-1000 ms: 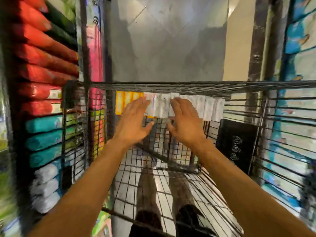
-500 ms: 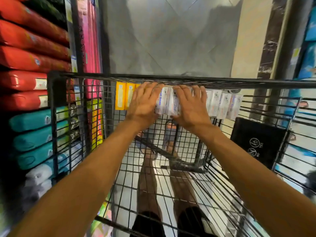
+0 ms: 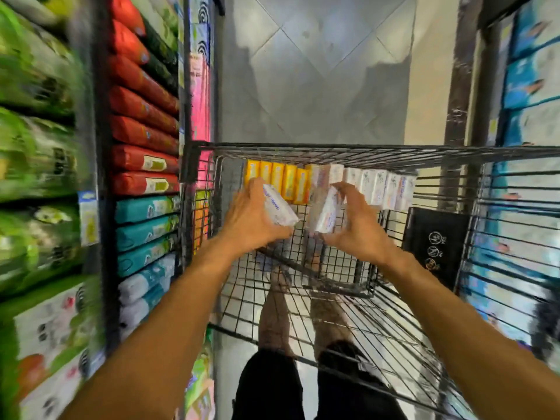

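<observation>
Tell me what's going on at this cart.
A person reaches into a wire cart in a shop aisle. The left hand grips one white pack, and the right hand grips a second white pack. Both are held just in front of a row of yellow packs and white packs standing along the cart's far wall. Stocked shelves line the aisle on the left.

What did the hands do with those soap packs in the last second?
Both hands reached forward to the white row in the wire cart, closed on it and drew back. The left hand now grips a white pack, the right hand a second white pack. The yellow packs and remaining white packs stayed put.
</observation>
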`<state>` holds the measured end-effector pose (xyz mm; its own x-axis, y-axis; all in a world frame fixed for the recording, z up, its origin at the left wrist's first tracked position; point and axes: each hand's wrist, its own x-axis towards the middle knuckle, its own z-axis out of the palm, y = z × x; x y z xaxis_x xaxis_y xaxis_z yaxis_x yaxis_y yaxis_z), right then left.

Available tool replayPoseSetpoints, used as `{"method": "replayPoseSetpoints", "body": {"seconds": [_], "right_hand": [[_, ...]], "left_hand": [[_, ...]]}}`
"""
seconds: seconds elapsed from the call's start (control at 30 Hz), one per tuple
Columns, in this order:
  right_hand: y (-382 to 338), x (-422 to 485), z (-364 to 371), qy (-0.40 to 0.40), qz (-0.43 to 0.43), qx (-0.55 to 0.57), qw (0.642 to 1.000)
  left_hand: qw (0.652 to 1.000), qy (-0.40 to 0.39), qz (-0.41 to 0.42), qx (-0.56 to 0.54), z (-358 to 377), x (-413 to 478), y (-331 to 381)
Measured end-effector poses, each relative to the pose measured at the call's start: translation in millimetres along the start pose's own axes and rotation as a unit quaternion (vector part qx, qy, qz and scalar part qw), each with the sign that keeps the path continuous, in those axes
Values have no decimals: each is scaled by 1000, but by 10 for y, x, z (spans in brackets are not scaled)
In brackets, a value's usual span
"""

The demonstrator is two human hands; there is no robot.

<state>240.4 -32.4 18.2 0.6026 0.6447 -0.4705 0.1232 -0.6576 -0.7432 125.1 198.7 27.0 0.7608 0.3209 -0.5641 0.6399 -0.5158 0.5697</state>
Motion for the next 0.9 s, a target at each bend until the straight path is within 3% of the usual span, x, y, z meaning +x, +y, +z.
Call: {"method": "replayPoseSetpoints", "body": {"seconds": [0.1, 0.2, 0.27, 0.37, 0.4, 0.53, 0.63, 0.73, 0.83, 0.9], "right_hand": [[-365, -358, -87, -32, 34, 113, 992], [-866, -755, -180, -30, 85, 288, 953], [-1090, -1013, -208, -28, 107, 437, 893], [-1276, -1394, -232, -91, 81, 663, 738], [-1355, -1499, -253, -112, 71, 698, 703], [-1584, -1847, -350, -149, 27, 743, 652], [-1788, -2109, -424, -122, 28, 728, 675], [-1881, -2339, -518, -102, 51, 667, 736], [-1912, -2520, -566, -94, 70, 587, 801], [-1884, -2633, -575, -86, 82, 560, 820]], "left_hand": [[999, 17, -6, -32, -308, -437, 138], [978, 7, -35, -204, -537, -865, 272], [943, -2, -70, -324, -650, -1159, 379], [885, -27, -98, -455, -780, -1623, 505], [868, -35, -92, -486, -805, -1767, 515], [821, -38, -64, -565, -829, -2357, 591], [822, 10, -53, -567, -750, -2736, 690], [816, 77, -41, -572, -634, -3084, 751], [795, 152, -49, -585, -451, -3480, 810], [767, 211, -60, -603, -279, -3743, 828]]}}
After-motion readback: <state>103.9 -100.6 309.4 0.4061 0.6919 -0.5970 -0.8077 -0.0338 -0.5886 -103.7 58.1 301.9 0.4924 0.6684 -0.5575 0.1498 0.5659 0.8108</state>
